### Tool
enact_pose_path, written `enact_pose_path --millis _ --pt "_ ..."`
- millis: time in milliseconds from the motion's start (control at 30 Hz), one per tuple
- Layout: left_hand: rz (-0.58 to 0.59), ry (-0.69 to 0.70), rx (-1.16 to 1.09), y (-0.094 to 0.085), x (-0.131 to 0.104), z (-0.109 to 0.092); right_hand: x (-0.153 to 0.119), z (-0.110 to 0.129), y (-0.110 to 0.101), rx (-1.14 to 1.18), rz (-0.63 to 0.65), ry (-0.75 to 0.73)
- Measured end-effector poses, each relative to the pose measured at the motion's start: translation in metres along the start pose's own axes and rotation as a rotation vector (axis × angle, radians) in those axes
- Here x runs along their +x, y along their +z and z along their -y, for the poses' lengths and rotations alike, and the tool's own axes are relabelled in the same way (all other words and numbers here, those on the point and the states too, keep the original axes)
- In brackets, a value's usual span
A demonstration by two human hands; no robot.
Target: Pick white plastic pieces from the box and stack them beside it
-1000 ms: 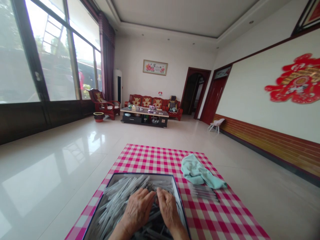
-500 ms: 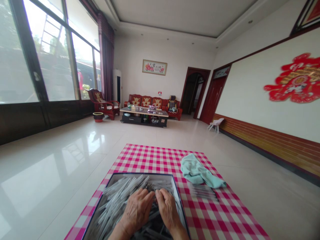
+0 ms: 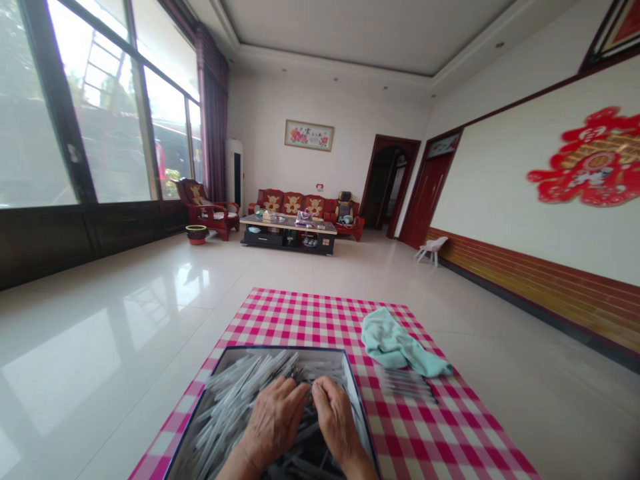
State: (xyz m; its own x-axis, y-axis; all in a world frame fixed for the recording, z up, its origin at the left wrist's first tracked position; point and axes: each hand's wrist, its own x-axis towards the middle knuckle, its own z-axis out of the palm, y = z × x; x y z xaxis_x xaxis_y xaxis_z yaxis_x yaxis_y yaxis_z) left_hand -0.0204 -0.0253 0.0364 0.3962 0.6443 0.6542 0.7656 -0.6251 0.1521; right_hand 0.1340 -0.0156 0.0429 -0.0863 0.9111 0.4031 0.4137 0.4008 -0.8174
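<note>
My left hand (image 3: 277, 415) and my right hand (image 3: 334, 417) are close together over a shallow box (image 3: 354, 373) with a dark blue rim. Both have their fingers curled and pinched, thumbs nearly meeting. Whatever lies between the fingertips is too small or hidden to make out. Under the hands the box is heaped with slim translucent plastic tubes (image 3: 240, 383), some with dark parts among them. Right of the box, a row of similar slim tubes (image 3: 407, 385) with dark tips lies side by side, touching a mint-green cloth (image 3: 395, 341).
The box stands on a pink-and-white checked tablecloth (image 3: 300, 313). Farther off across the tiled floor are a low coffee table (image 3: 287, 237), a red wooden sofa (image 3: 293, 200), an armchair (image 3: 207, 210), a bin (image 3: 197, 235) and a small pale stool (image 3: 431, 250).
My right thumb and fingers have shifted very slightly. The box, cloth and row of tubes stay where they were.
</note>
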Motion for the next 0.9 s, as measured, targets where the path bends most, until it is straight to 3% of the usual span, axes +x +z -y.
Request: enact_pose_path --millis 333,600,667,800,900 --pt "0.026 0.013 0.006 0.002 0.000 0.000 0.001 -0.008 0.008 -0.177 -0.091 -0.074" --pt "-0.102 -0.010 0.078 0.009 -0.002 0.006 0.007 -0.013 0.003 -0.251 -0.213 -0.039" --pt "-0.107 -0.018 0.099 0.009 -0.002 0.008 0.006 -0.006 0.001 -0.305 -0.247 -0.105" --pt "-0.114 -0.013 0.087 0.007 0.000 0.008 0.000 0.014 -0.002 -0.440 -0.136 -0.349" --pt "-0.107 0.001 0.056 0.006 0.001 0.007 -0.002 0.023 -0.002 -0.504 -0.008 -0.359"
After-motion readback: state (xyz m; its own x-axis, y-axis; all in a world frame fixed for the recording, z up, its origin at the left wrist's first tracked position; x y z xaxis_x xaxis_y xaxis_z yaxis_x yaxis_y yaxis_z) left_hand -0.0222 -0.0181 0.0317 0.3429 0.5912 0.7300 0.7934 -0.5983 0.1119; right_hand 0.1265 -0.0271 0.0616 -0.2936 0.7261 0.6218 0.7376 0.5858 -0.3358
